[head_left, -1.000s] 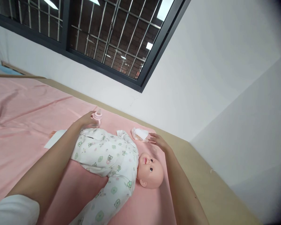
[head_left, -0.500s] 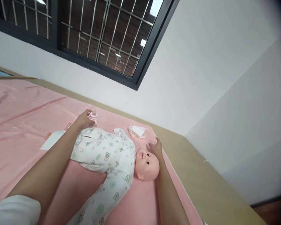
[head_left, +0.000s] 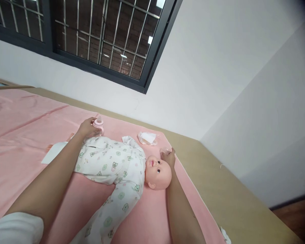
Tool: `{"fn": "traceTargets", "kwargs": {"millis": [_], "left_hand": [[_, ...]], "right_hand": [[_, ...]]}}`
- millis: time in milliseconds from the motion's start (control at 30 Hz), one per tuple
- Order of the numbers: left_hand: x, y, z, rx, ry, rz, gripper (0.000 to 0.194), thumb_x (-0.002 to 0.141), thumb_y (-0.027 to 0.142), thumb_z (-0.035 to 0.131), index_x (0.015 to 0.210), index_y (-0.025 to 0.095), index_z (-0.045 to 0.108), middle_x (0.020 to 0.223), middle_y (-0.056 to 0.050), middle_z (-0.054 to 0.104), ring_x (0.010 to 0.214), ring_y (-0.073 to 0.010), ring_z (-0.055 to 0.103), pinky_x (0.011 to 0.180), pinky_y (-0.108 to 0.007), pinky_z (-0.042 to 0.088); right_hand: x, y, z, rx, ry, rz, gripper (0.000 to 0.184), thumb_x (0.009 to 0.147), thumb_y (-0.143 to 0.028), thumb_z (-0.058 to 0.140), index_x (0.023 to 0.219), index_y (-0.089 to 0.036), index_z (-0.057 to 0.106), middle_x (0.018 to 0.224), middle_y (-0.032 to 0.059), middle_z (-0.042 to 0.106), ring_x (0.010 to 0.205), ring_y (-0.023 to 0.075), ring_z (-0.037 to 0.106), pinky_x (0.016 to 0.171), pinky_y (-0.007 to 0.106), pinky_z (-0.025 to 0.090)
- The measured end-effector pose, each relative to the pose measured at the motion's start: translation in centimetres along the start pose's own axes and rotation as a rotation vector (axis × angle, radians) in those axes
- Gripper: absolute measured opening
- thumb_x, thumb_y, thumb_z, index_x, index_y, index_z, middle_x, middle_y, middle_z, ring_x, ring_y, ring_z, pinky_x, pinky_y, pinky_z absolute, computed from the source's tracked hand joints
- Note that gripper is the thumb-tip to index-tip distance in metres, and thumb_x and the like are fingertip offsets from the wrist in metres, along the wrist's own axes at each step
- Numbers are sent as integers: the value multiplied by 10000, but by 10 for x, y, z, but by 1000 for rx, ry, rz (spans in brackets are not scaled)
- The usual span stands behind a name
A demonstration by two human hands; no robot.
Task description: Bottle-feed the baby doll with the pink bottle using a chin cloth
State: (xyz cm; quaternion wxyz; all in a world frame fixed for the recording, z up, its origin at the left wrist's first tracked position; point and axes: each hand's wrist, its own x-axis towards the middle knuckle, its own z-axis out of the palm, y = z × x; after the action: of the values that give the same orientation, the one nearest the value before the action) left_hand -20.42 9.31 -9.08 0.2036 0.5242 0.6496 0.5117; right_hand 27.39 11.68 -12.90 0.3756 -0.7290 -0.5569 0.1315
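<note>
My left hand (head_left: 87, 127) is closed around a pink baby bottle (head_left: 98, 126), which stands upright with its clear teat on top, just beyond the doll's body. A baby doll (head_left: 158, 173) lies on its back, head to the right, dressed in a white patterned outfit (head_left: 117, 162). Past the doll's head, my right hand (head_left: 169, 158) grips a small clear plastic cap (head_left: 165, 151) close to the cloth. Part of the doll's lower body is hidden behind my left forearm.
A pink cloth (head_left: 96, 196) covers the wooden surface (head_left: 205, 162). Near the wall lies a clear plastic packet (head_left: 147, 138) with something white inside. A white flat piece (head_left: 52, 154) is by the doll's feet. A barred window (head_left: 99, 37) is above.
The view has shifted slightly. My left hand still has the bottle, now showing more of its body. The clear cap in my right hand shows more plainly.
</note>
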Motion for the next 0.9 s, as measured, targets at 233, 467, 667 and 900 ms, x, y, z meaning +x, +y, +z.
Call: {"fn": "traceTargets", "kwargs": {"millis": [233, 467, 667, 900], "left_hand": [[-29, 63, -5, -245, -67, 50, 633, 489, 304, 779, 1079, 163, 601, 1117, -85, 670, 1002, -284, 642, 806, -312, 513], [-70, 132, 4, -288, -358, 241, 591, 552, 244, 778, 1114, 168, 611, 1100, -74, 684, 1057, -299, 633, 875, -368, 509], [-110, 167, 18, -342, -596, 478, 521, 637, 223, 788, 1132, 165, 635, 1161, -71, 675, 1105, -283, 621, 974, -384, 483], [-126, 176, 18, -315, -621, 556, 496, 713, 206, 762, 1189, 185, 627, 1231, -68, 642, 1132, -262, 607, 1007, -389, 467]], "right_hand": [[0, -49, -31, 400, 186, -78, 821, 712, -453, 657, 1404, -125, 360, 1263, 176, 588, 1135, 270, 600, 999, 400, 478], [-53, -139, -67, 761, -144, -497, 831, 667, -452, 788, 1367, -219, 405, 1255, 132, 612, 1154, 239, 610, 1047, 440, 459], [-132, -194, -74, 818, -240, -720, 755, 792, -484, 710, 1439, -350, 344, 1327, 67, 567, 1234, 237, 563, 1073, 468, 464], [-145, -196, -74, 700, -315, -792, 650, 818, -498, 683, 1410, -402, 432, 1461, 2, 463, 1306, 247, 493, 1130, 514, 405]]}}
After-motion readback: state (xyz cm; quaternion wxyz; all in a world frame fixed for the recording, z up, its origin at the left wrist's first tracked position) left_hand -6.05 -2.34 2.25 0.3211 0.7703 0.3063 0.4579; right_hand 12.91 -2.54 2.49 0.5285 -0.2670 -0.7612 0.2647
